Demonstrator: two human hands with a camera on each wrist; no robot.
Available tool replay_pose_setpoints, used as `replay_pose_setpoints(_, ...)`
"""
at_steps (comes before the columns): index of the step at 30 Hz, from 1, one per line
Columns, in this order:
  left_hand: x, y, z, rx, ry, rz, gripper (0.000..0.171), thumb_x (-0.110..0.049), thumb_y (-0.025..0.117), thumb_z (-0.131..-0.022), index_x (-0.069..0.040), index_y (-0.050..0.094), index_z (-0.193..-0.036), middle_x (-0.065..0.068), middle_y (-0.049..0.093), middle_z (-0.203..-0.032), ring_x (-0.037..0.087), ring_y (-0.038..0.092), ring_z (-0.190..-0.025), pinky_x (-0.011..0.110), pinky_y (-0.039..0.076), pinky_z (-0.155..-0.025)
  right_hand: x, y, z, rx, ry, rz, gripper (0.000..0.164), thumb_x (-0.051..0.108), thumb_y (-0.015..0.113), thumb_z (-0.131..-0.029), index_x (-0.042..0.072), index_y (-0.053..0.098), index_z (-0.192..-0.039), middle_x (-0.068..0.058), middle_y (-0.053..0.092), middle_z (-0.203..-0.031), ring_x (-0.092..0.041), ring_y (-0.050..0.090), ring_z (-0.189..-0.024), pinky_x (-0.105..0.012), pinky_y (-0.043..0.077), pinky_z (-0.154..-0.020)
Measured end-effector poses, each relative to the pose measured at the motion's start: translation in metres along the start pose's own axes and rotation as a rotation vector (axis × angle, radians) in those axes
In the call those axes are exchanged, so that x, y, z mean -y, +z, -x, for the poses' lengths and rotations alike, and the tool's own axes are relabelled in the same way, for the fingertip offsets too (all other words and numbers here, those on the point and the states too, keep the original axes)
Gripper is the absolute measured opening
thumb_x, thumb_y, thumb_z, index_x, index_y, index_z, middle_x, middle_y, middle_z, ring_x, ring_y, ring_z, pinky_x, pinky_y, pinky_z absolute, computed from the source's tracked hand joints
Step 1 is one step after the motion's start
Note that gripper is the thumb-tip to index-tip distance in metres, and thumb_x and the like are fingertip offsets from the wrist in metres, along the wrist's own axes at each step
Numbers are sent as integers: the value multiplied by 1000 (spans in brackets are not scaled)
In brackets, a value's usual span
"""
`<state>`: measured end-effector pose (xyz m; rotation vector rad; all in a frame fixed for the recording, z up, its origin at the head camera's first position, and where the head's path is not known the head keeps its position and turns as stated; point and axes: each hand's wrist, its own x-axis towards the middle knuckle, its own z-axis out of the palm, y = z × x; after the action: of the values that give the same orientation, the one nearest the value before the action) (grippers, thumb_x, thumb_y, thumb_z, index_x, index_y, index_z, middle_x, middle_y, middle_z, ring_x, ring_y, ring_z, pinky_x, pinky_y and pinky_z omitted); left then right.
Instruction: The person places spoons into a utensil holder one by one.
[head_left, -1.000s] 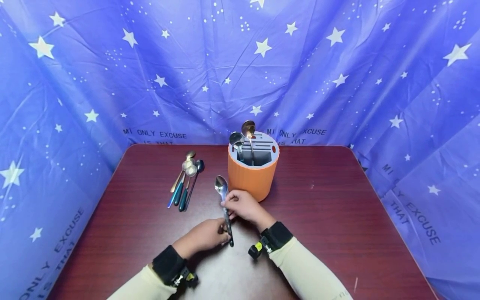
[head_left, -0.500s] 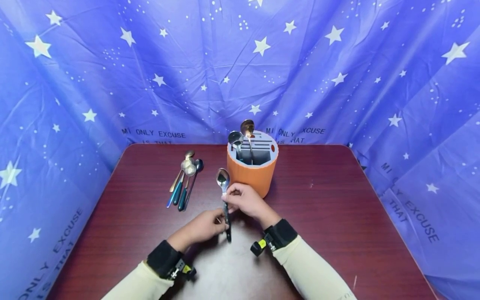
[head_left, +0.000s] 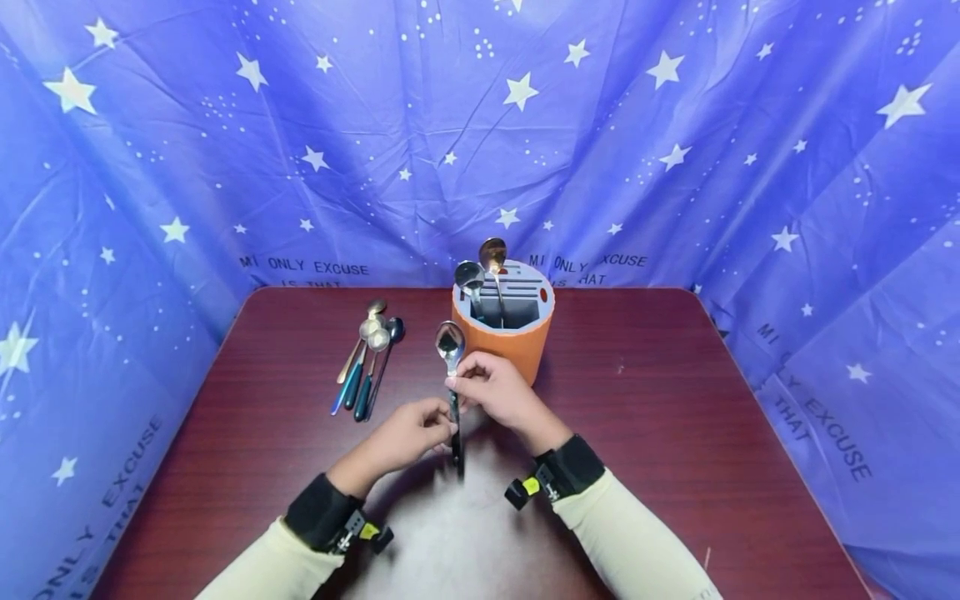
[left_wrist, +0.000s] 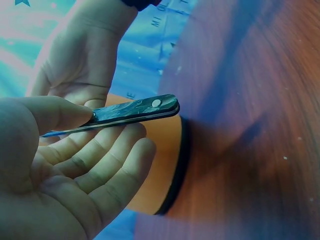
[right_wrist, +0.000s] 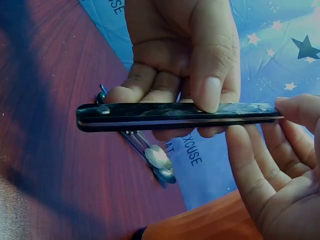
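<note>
Okay, so what matters most here is where the spoon (head_left: 451,343) sits: right between the two hands, just to the near left of the orange holder (head_left: 521,346). Its long axis runs pretty much upright, bowl on top and handle (right_wrist: 145,112) pointing down at the table (head_left: 630,425). From the wrist cameras the handle end looks lifted off the wood. Head-on, the bowl sits close to the holder's left side, though I can't tell how big the gap is.

The right hand (head_left: 497,392) is the one closer to the holder, basically right in front of it, pinching the spoon high up near the neck. The left hand (head_left: 405,435) is nearer the person and lower down, with thumb and fingers gripping the handle from the left. So both are clamped on the same spoon, really close together; can't tell if the fingers actually touch each other.

Looks-wise it's a nice one: shiny silver bowl, dark handle with a marbled greenish-black finish, pale round rivets and a thin metal strip showing along the edge.

Also, a silver spoon (head_left: 469,275) and a coppery spoon (head_left: 492,252) stand bowl-up in the holder, and a little bunch of loose spoons (head_left: 378,338) lies overlapping on the table, off to the left.
</note>
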<state>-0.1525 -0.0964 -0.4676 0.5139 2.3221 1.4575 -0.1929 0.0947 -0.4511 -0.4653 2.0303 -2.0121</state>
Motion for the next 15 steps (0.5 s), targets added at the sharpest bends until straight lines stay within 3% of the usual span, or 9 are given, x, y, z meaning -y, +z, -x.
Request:
replay_pose_setpoints(2,-3,-1,0,-1,6,4,7,-15,61,-97,-9,64,-96,0,67,-82,20,67,-76,37,56,-70,2,-1,1,-8,-20,3,14,4,70,-92,-7,62,-97,1,67,-76,-14,65,-58,-40,59,-60)
replay_pose_setpoints(6,-9,-2,-1,2,28,25,6,-15,61,-98,-10,63,-96,1,67,-83,18,67,-76,46,58,-74,6,-2,2,-27,-46,2,11,6,69,-92,-2,63,-96,2,66,-78,-15,64,-59,-48,59,-62)
replay_pose_setpoints(15,-18,-3,1,-9,34,-26,6,-19,62,-98,-13,64,-97,0,68,-83,21,66,-74,30,49,-63,14,-4,5,-68,-34,-26,15,4,70,-92,-7,62,-98,-1,67,-83,-15,64,-60,-35,58,-59)
